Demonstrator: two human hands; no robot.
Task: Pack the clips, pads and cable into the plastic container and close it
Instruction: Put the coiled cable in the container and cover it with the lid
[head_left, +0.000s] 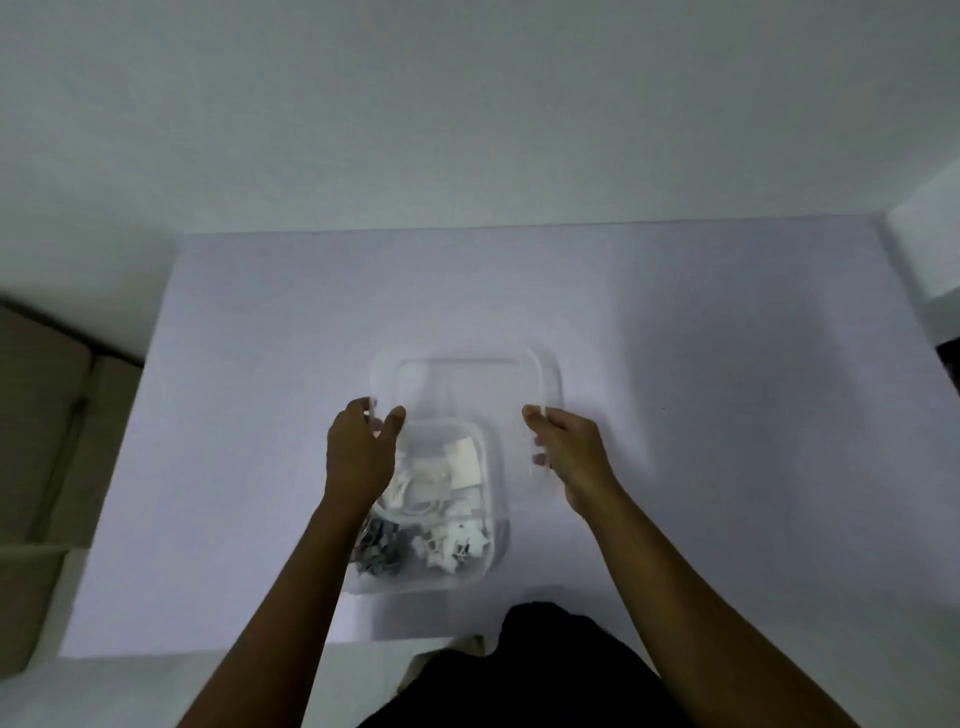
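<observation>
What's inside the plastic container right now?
Coiled white cable, white pads, grey clips and white clips lie in the container. The left hand and forearm cover its left edge, so anything there is hidden. The clear lid is not on yet.

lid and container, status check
Left hand and right hand grip lid by its sides. Lid not seated, overlapping far end of packed container. Nothing in the way.

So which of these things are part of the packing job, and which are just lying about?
Part of the job: clear lid, held by left hand and right hand; container; inside it, cable, pads, grey clips, white clips.
Just there: table; beige furniture at the left.
</observation>
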